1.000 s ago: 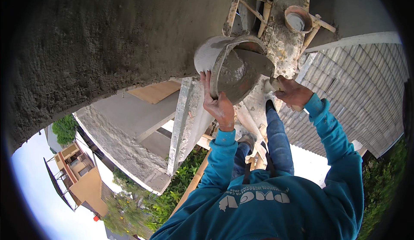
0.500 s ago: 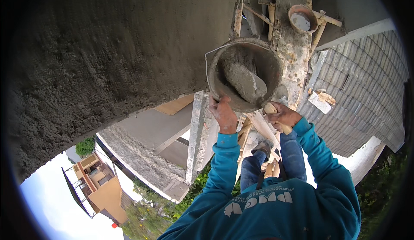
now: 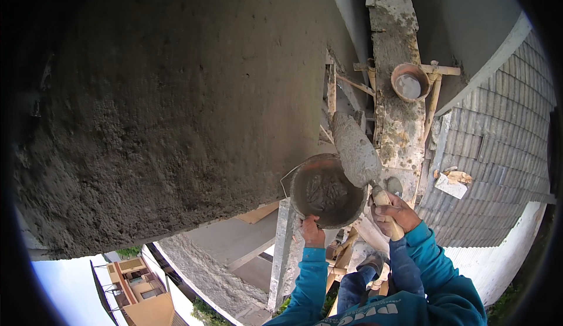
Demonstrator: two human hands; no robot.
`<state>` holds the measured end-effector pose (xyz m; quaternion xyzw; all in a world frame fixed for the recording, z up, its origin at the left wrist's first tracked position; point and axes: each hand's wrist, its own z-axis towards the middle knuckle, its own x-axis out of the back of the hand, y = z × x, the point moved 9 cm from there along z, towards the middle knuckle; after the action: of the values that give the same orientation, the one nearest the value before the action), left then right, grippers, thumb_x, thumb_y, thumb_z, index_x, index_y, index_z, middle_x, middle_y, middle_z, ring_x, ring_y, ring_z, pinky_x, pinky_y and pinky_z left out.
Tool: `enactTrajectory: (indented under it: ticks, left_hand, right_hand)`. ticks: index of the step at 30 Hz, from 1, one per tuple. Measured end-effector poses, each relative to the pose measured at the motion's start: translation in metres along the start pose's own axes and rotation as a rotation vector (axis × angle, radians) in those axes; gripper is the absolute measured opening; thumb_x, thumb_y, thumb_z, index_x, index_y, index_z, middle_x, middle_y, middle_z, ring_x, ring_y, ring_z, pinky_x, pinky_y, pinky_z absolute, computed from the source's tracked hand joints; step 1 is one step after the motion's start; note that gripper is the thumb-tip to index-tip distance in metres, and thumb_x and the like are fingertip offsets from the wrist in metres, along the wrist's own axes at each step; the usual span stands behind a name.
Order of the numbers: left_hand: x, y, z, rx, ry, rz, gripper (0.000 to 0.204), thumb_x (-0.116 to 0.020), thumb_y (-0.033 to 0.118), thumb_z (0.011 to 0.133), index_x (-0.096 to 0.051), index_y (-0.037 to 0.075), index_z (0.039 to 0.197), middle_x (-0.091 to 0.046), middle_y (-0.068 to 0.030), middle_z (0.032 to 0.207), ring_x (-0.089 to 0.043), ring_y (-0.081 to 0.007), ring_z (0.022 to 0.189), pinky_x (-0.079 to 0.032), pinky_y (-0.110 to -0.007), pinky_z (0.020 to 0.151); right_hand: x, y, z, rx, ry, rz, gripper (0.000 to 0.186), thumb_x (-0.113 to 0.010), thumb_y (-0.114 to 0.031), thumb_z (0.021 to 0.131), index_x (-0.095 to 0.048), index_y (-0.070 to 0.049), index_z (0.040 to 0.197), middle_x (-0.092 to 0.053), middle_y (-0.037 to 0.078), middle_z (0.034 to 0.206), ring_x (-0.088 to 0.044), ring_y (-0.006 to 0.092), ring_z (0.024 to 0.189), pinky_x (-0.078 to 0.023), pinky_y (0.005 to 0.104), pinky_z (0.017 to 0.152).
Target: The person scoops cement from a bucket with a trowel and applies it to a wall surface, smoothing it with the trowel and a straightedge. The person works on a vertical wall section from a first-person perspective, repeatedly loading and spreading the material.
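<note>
My left hand grips the near rim of a round bucket with a thin wire handle. Wet grey mortar lies in the bottom of it. In my right hand is the wooden handle of a trowel, fingers wrapped around it. A long heap of mortar covers its blade, which is raised over the bucket's far right side and points away from me. To the left stands a wall coated in grey mortar, rougher toward its near edge.
A mortar-spattered plank walkway runs away ahead, bearing a small reddish bucket with pale content. Bamboo poles support it. A tiled roof slopes at the right, with a pale scrap on it. Lower left, a concrete ledge lies below.
My right hand has lifted the loaded trowel out of the bucket, up and to the right. The bucket and my left hand appear lower in view as the view has shifted.
</note>
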<state>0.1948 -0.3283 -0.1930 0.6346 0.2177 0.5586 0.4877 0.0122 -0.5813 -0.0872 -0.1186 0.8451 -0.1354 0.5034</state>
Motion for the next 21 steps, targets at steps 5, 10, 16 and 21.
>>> enactTrajectory:
  ticks: [5,10,16,21]
  left_hand:
    - [0.068,-0.018,-0.057,0.314,-0.006,-0.007,0.027,-0.064,-0.004,0.063,-0.062,0.004,0.088,-0.061,-0.0124,0.088,-0.059,-0.0295,0.082,-0.049,-0.037,0.072]
    - [0.147,0.005,-0.134,0.583,0.054,0.124,0.023,-0.068,0.003,0.061,-0.062,0.004,0.084,-0.062,-0.0193,0.083,-0.059,-0.0393,0.084,-0.048,-0.044,0.073]
    - [0.217,0.029,-0.226,0.420,0.070,0.541,0.022,-0.063,0.000,0.062,-0.063,0.001,0.085,-0.063,-0.0191,0.093,-0.061,-0.0364,0.087,-0.049,-0.044,0.077]
    - [0.223,0.014,-0.273,0.689,0.026,0.479,0.022,-0.063,0.000,0.062,-0.064,0.001,0.084,-0.063,-0.0192,0.093,-0.061,-0.0369,0.087,-0.049,-0.045,0.077]
  right_hand:
    - [-0.043,-0.136,0.014,0.639,0.115,-0.032,0.043,-0.057,-0.010,0.083,-0.044,-0.005,0.124,-0.048,0.005,0.073,-0.047,0.0111,0.047,-0.043,0.0265,0.039]
    - [-0.066,-0.238,0.056,1.348,0.668,-0.221,0.061,-0.058,-0.008,0.088,-0.026,0.002,0.138,-0.057,0.015,0.086,-0.059,0.0230,0.064,-0.049,0.0354,0.055]
    - [-0.183,-0.261,0.181,1.145,0.908,-0.539,0.046,-0.064,-0.001,0.080,-0.039,0.002,0.118,-0.058,0.030,0.103,-0.058,0.0483,0.095,-0.047,0.0528,0.077]
    - [-0.326,-0.109,0.150,1.317,0.015,-0.624,0.060,-0.063,0.001,0.075,-0.038,-0.005,0.130,-0.057,0.024,0.097,-0.061,0.0439,0.081,-0.049,0.0473,0.066]
